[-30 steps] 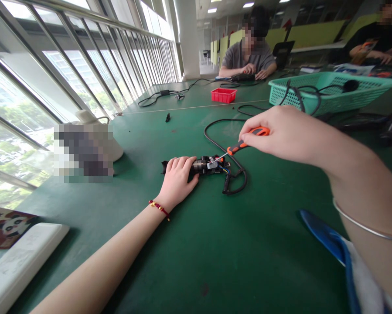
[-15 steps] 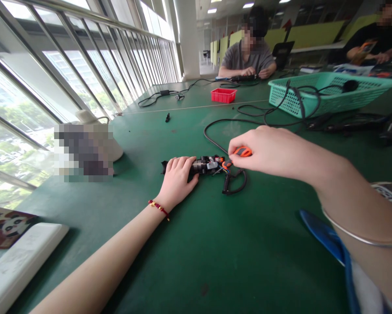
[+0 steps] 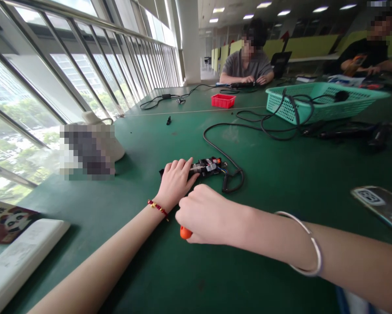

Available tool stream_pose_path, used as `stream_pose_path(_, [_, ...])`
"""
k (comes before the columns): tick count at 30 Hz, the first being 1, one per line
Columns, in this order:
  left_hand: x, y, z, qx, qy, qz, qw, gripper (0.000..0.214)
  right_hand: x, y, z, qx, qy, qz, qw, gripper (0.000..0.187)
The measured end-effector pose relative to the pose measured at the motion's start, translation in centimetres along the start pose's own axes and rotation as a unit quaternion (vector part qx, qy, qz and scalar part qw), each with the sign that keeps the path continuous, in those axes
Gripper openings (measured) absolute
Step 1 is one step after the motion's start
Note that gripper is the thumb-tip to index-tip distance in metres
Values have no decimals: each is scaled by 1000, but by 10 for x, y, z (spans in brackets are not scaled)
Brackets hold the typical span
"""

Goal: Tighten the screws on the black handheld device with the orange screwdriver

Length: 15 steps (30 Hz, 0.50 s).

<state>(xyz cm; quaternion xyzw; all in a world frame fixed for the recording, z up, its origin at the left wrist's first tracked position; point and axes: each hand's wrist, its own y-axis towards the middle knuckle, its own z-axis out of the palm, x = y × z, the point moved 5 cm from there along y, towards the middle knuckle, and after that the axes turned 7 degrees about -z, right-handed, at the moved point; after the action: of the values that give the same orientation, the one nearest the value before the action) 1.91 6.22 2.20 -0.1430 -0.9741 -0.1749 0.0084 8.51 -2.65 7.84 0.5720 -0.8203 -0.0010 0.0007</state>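
Note:
A black corded device (image 3: 206, 167) lies on the green table, its right end opened up with wires and small inner parts showing. My left hand (image 3: 175, 176) wraps over its left part and holds it against the table. In front of it, nearer to me, my right hand (image 3: 204, 216) is closed in a fist around an orange-handled tool (image 3: 185, 232). Only the rounded orange end of that tool shows below the fist; it looks like a screwdriver handle, but its working end is hidden. The device's black cord (image 3: 243, 176) curls at the right.
A red bin (image 3: 223, 101) and a green basket (image 3: 290, 110) with cables stand farther back. A phone (image 3: 377, 203) lies at the right. At the left are a pale jug (image 3: 115, 146) and a white bar-shaped object (image 3: 28, 261). Two people sit beyond.
My right hand has moved left and toward me, away from the device's open end, carrying the orange-handled tool. My left hand stays on the device. The view has shifted slightly.

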Motion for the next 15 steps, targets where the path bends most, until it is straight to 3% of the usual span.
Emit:
stream_pose_path(4, [2, -3, -4, 26, 15, -24, 999, 50, 10, -12, 4, -105, -3, -40, 994, 31])
stream_pose_path(6, [5, -2, -8, 43, 9, -39, 998, 46, 8, -27, 10, -147, -1, -42, 988, 31])
stream_pose_path(10, [21, 1, -10, 116, -33, -85, 989, 34, 5, -48, 42, -137, 53, -54, 988, 12])
stream_pose_path(13, [41, 2, -13, 172, -57, -127, 975, 38, 4, -51, 60, -162, 78, -38, 983, 9])
stream_pose_path(15, [56, 0, -18, 192, -54, -168, 965, 40, 6, -51, 61, -201, 106, -30, 973, 15])
